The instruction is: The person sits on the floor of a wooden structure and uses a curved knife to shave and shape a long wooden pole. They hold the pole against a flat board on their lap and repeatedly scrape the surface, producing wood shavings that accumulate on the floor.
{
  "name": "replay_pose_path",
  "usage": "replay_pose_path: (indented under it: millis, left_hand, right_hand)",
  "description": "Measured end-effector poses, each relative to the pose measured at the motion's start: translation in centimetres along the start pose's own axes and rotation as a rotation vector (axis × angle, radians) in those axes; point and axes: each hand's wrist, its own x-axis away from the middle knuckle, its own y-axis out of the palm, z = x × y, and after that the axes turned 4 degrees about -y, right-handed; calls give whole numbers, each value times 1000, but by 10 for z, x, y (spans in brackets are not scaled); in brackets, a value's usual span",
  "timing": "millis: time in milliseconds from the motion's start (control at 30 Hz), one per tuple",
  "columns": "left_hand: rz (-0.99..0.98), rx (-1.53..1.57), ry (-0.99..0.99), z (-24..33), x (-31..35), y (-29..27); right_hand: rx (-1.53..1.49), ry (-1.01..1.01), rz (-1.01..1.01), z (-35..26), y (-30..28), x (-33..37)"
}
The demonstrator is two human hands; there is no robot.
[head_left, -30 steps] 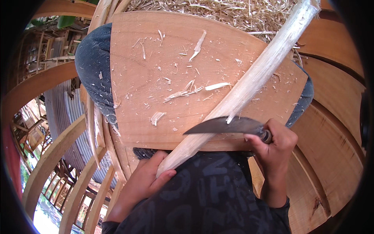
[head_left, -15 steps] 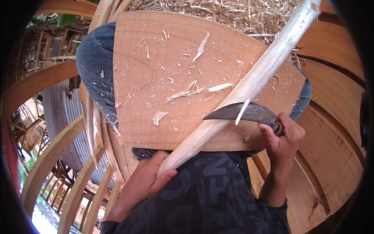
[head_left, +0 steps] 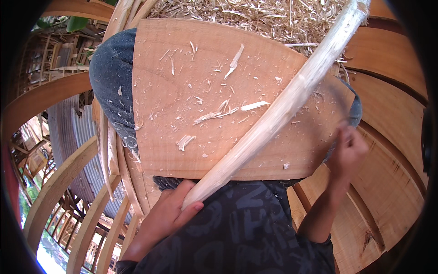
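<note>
My left hand point(head_left: 168, 215) is closed around the near end of a long, peeled pale stick point(head_left: 269, 123). The stick slants across a wooden board point(head_left: 178, 82) laid over my lap, its far end reaching past the board's far right edge. To the right of the stick, my right hand point(head_left: 348, 148) is closed in a fist and smeared by motion. It grips a curved knife point(head_left: 336, 97), whose dark blade shows only as a faint blur above the fist, apart from the stick. Wood slivers point(head_left: 254, 106) and small chips lie scattered on the board.
A heap of curly wood shavings point(head_left: 255, 20) lies beyond the board. Curved wooden planks point(head_left: 383, 160) rise at my right. Wooden ribs point(head_left: 59, 192) and long strips point(head_left: 112, 150) stand at my left, with corrugated metal sheets point(head_left: 84, 132) beyond them.
The knife has left the stick and swung up to the right with my right hand. The sliver that hung over the blade is gone from the stick. My left hand keeps its hold.
</note>
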Motion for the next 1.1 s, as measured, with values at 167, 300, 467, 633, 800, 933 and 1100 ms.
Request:
replay_pose_path:
  millis: [167,300,467,633,800,933,1100]
  left_hand:
    - [15,-44,-74,-5,9,1]
    - [38,0,-37,1,3,1]
    - [46,44,-34,0,1,0]
    - [49,-10,-22,-4,3,2]
    - [28,54,-27,-5,3,4]
    - [23,91,-51,-4,4,3]
    - [57,-89,-22,-16,8,-1]
  right_hand:
    - [7,317,78,27,-42,-20]
    - [-100,19,-185,-38,-17,23]
    - [-69,-172,-449,-68,1,40]
    - [79,-141,-327,-62,10,20]
    - [149,-213,-244,-53,11,14]
    - [145,-343,-195,-46,13,7]
    - [141,412,81,38,-42,-44]
